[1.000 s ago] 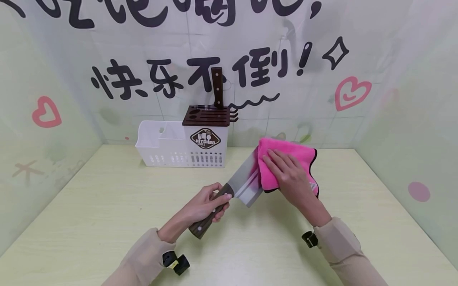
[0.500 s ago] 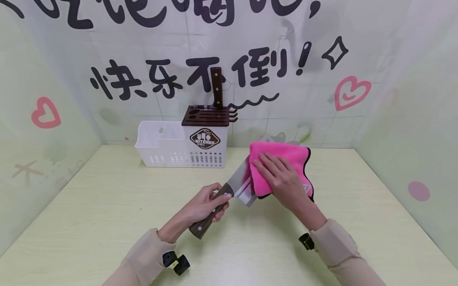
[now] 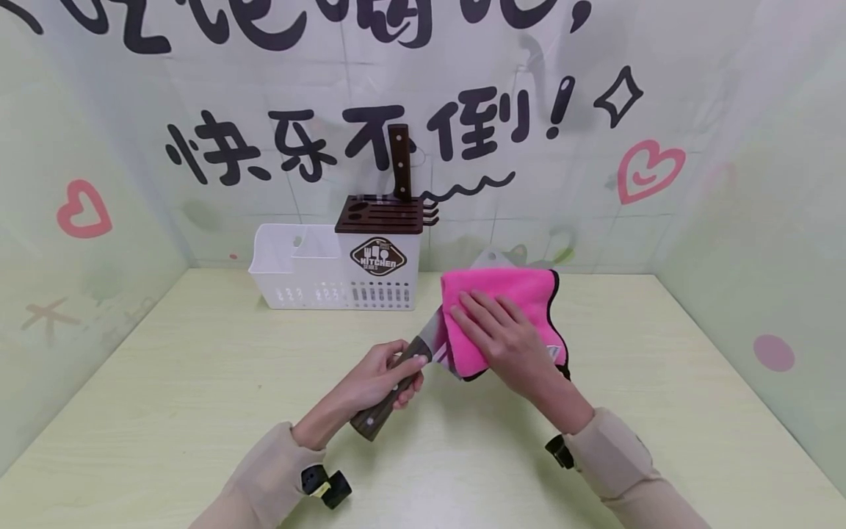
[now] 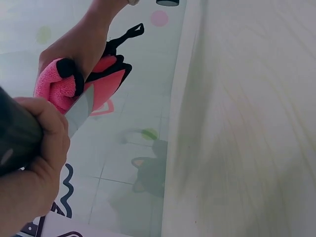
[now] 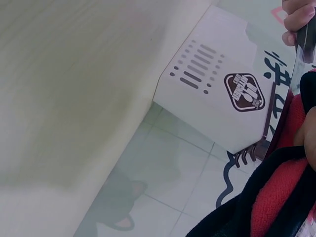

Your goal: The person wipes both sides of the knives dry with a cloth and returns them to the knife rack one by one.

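In the head view my left hand (image 3: 378,376) grips the dark wooden handle of a cleaver (image 3: 432,332), fingers wrapped round it. The broad metal blade points up and to the right, held above the table. A pink cloth (image 3: 538,308) with black edging covers most of the blade; its far corner, with a small hole, shows beyond the cloth. My right hand (image 3: 505,342) holds the cloth against the blade, fingers spread along the top and thumb hidden below. In the left wrist view, pink cloth (image 4: 59,86) shows on both sides of the blade (image 4: 80,112).
A white knife holder (image 3: 317,268) with a brown slotted top stands at the back of the table (image 3: 198,411), left of the blade. A brown-handled knife (image 3: 399,162) stands upright in it. Printed walls close off the back and both sides.
My right hand has moved the cloth left and slightly down along the blade toward the handle. The blade's far corner has come into view. My left hand and the handle stay nearly still.
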Demonstrator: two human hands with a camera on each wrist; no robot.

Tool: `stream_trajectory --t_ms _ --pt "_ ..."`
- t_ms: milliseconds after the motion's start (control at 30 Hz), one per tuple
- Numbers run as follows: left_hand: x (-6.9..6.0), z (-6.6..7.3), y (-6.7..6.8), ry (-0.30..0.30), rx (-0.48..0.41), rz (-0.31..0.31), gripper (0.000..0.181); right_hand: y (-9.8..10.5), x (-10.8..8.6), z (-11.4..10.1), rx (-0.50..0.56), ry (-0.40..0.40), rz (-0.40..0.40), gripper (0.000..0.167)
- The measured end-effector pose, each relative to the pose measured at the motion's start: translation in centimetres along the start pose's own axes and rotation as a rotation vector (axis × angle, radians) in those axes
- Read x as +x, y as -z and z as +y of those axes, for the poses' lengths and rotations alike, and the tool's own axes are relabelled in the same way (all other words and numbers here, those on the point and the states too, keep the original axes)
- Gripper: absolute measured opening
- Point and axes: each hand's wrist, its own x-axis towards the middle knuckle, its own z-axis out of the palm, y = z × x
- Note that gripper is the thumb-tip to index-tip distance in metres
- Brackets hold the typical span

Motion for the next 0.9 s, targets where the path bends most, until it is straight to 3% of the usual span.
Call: stream_trajectory --t_ms 233,433,633,900 --pt "0.0 0.0 0.0 -0.007 0.041 0.017 0.032 -0.1 0.3 -0.6 -0.038 0.031 0.018 0.047" --pt "0.1 0.0 0.0 -0.031 0.019 -0.005 0.03 -0.3 0.4 -1.2 -0.042 0.047 0.018 0.03" --pt "0.1 0.0 -0.1 -0.034 0.016 -0.013 0.028 -0.1 0.7 -1.7 -0.05 0.064 0.008 0.03" --pt "0.3 -0.2 -0.2 -0.088 0.057 -0.025 0.032 -0.2 1.0 -2.3 -0.075 0.083 0.027 0.036"
